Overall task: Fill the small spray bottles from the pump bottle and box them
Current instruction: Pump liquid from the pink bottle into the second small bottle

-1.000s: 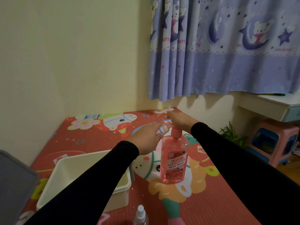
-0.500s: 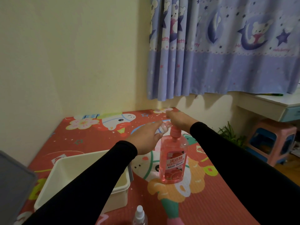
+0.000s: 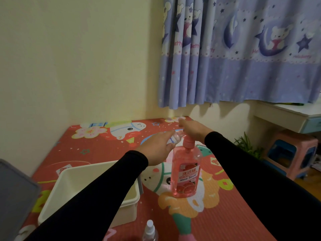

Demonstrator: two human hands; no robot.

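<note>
Pump bottle (image 3: 185, 173) stands upright on the red mat (image 3: 234, 214), pink and nearly full, at the picture's centre. Right hand (image 3: 192, 130) lies flat on the pump head (image 3: 188, 142), fingers stretched toward 11 o'clock and not curled round anything. Left hand (image 3: 159, 146), at 9 o'clock of the pump head, has its fingers wrapped round a small spray bottle (image 3: 174, 139), holding it tilted with its open end just beside the nozzle; whether they touch I cannot tell. Both sleeves are black. At 8 o'clock of the pump bottle sits a cream box (image 3: 73, 181), partly under the left forearm. Another spray bottle (image 3: 149, 231), capped, stands at 6 o'clock by the lower edge.
</note>
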